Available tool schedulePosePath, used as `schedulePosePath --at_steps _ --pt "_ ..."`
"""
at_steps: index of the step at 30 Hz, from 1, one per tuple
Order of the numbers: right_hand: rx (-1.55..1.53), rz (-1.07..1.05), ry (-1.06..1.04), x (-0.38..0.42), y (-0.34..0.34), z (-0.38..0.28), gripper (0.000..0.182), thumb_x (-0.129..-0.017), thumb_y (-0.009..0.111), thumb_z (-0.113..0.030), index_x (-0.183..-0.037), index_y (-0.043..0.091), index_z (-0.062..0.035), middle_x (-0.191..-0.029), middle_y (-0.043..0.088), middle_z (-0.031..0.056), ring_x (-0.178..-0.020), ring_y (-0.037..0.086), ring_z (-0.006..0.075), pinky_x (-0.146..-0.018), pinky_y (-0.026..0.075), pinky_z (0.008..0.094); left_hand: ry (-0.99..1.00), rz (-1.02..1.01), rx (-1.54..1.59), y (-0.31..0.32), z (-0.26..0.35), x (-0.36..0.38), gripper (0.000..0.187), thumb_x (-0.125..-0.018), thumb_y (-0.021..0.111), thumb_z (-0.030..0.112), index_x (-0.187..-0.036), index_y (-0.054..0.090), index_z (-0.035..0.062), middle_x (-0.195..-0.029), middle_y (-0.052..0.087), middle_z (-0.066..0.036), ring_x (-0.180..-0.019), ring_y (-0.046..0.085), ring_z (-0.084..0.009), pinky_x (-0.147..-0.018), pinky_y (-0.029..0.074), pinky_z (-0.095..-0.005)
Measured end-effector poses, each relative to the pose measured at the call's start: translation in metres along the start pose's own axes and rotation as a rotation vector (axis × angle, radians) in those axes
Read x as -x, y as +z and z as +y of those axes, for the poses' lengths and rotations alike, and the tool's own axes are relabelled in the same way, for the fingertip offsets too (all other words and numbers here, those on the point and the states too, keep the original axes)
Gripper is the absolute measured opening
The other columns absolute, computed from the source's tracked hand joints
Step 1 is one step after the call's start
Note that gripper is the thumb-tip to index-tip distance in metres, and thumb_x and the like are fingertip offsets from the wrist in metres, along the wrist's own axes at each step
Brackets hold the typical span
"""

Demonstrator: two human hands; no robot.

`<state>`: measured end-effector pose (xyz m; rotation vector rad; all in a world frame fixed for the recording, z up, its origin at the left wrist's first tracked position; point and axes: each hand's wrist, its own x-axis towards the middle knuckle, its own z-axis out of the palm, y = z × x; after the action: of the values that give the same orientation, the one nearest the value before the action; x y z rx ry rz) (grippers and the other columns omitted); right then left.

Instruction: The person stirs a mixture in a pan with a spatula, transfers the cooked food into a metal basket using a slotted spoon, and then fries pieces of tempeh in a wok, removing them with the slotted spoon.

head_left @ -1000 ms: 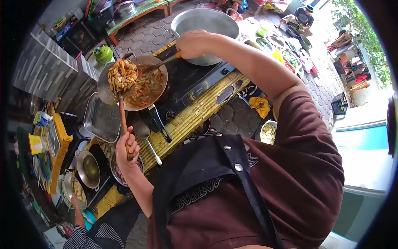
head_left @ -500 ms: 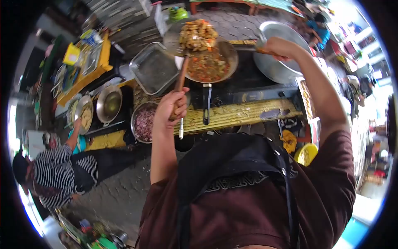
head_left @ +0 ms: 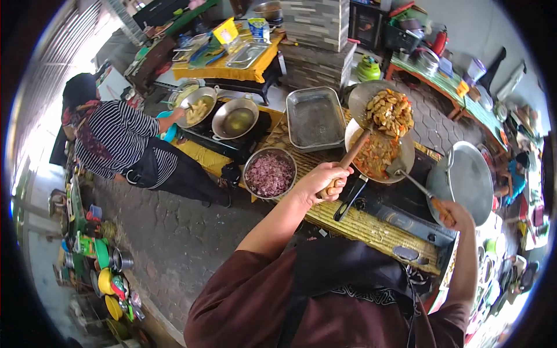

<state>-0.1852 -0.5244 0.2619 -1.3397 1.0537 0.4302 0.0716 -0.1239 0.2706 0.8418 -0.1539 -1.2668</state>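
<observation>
My left hand (head_left: 328, 181) is closed round the wooden handle of a wide, round metal skimmer (head_left: 361, 100). Browned food pieces with orange bits (head_left: 390, 113) are heaped on it, above the frying pan. In the frying pan (head_left: 407, 152) below lies a brothy mix (head_left: 371, 153) with orange and pale pieces. My right hand (head_left: 458, 217) grips a metal spatula (head_left: 415, 181) by its wooden end. The spatula's head is at the pan's right side, partly in the mix.
A rectangular metal tray (head_left: 315, 119) and a bowl of chopped purple onion (head_left: 270, 173) sit left of the pan. At right stands a large metal pot (head_left: 467, 182). A co-worker in a striped top (head_left: 130, 130) tends a wok (head_left: 199, 109) beside another wok (head_left: 235, 119).
The view has swung left, showing more of the co-worker. My right hand has come down and nearer to me with the spatula, whose head has moved to the pan's lower right. The skimmer stays loaded.
</observation>
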Motion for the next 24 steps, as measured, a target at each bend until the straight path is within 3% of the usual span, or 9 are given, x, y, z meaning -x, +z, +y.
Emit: schedulePosePath --at_steps 3,6,8,12,18,19,20,22,24 --pt "-0.07 0.057 -0.056 -0.007 0.025 0.02 0.023 -0.089 0.048 -0.031 -0.092 0.056 -0.0088 -0.057 0.051 0.0077 -0.034 0.04 0.0093 -0.029 0.028 0.0221 -0.022 -0.003 -0.004 0.006 0.002 0.002 0.022 -0.09 0.047 0.011 -0.109 0.049 0.0017 -0.062 0.045 0.002 -0.04 0.041 -0.0044 -0.033 0.031 -0.0194" --pt "-0.225 -0.069 -0.07 -0.014 0.054 0.033 0.022 -0.088 0.051 -0.033 -0.09 0.056 -0.0109 -0.056 0.05 0.0046 -0.034 0.039 0.0082 -0.03 0.027 0.0214 -0.028 -0.006 0.0 0.013 0.003 0.003 0.022 -0.089 0.048 0.011 -0.109 0.049 0.0018 -0.061 0.045 0.001 -0.04 0.041 -0.0042 -0.033 0.03 -0.0193" --pt "-0.21 0.048 -0.156 -0.022 0.07 0.04 0.029 -0.088 0.052 -0.037 -0.096 0.056 -0.0092 -0.055 0.051 0.004 -0.033 0.038 0.0073 -0.029 0.026 0.02 -0.008 0.012 -0.018 0.017 -0.003 0.001 0.022 -0.089 0.049 0.012 -0.109 0.048 0.0012 -0.061 0.045 0.001 -0.04 0.039 -0.0044 -0.033 0.029 -0.0194" --pt "-0.201 -0.029 -0.379 -0.046 0.096 0.056 0.021 -0.083 0.061 -0.034 -0.086 0.058 -0.0132 -0.046 0.044 -0.0019 -0.031 0.036 0.0054 -0.027 0.023 0.0213 -0.063 0.075 0.011 0.015 -0.014 0.0 0.021 -0.089 0.051 0.012 -0.105 0.048 -0.0003 -0.059 0.043 0.004 -0.041 0.036 -0.0043 -0.034 0.027 -0.0201" --pt "-0.379 -0.119 -0.293 -0.07 0.124 0.051 0.016 -0.088 0.058 -0.025 -0.081 0.05 -0.0129 -0.053 0.046 -0.0001 -0.034 0.039 0.0089 -0.029 0.03 0.0236 -0.082 0.165 -0.039 0.007 -0.041 -0.004 0.013 -0.089 0.052 0.015 -0.093 0.051 0.0032 -0.058 0.043 0.006 -0.043 0.037 -0.0032 -0.035 0.028 -0.0191" --pt "-0.404 -0.107 -0.252 -0.074 0.125 0.051 0.012 -0.087 0.057 -0.027 -0.092 0.056 -0.0161 -0.054 0.048 0.0004 -0.036 0.039 0.0077 -0.03 0.031 0.0211 -0.076 0.176 -0.043 0.007 -0.046 -0.004 0.012 -0.089 0.052 0.015 -0.092 0.052 0.003 -0.058 0.043 0.006 -0.043 0.038 -0.0032 -0.035 0.028 -0.0191" --pt "-0.42 -0.095 -0.244 -0.071 0.128 0.045 0.01 -0.085 0.056 -0.021 -0.089 0.055 -0.0116 -0.054 0.047 0.0017 -0.036 0.04 0.0094 -0.031 0.032 0.0232 -0.074 0.189 -0.045 0.007 -0.05 -0.004 0.012 -0.088 0.052 0.014 -0.092 0.052 0.0029 -0.058 0.044 0.005 -0.043 0.038 -0.0032 -0.035 0.028 -0.0191" --pt "-0.1 -0.213 -0.373 0.04 0.155 0.011 0.028 -0.081 0.064 -0.038 -0.085 0.052 -0.0123 -0.057 0.045 -0.0001 -0.046 0.042 0.0107 -0.04 0.035 0.0281 -0.085 0.246 -0.078 0.007 -0.058 -0.005 0.012 -0.087 0.054 0.014 -0.091 0.052 0.0023 -0.057 0.043 0.005 -0.043 0.038 -0.0038 -0.034 0.027 -0.0194" --pt "0.018 -0.082 -0.374 0.044 0.162 0.004 0.025 -0.082 0.062 -0.033 -0.082 0.051 -0.0112 -0.056 0.043 -0.0013 -0.044 0.039 0.0095 -0.038 0.031 0.0266 -0.094 0.276 -0.09 0.007 -0.065 -0.005 0.012 -0.085 0.055 0.015 -0.088 0.053 0.0026 -0.056 0.042 0.005 -0.042 0.037 -0.0049 -0.034 0.026 -0.0204"
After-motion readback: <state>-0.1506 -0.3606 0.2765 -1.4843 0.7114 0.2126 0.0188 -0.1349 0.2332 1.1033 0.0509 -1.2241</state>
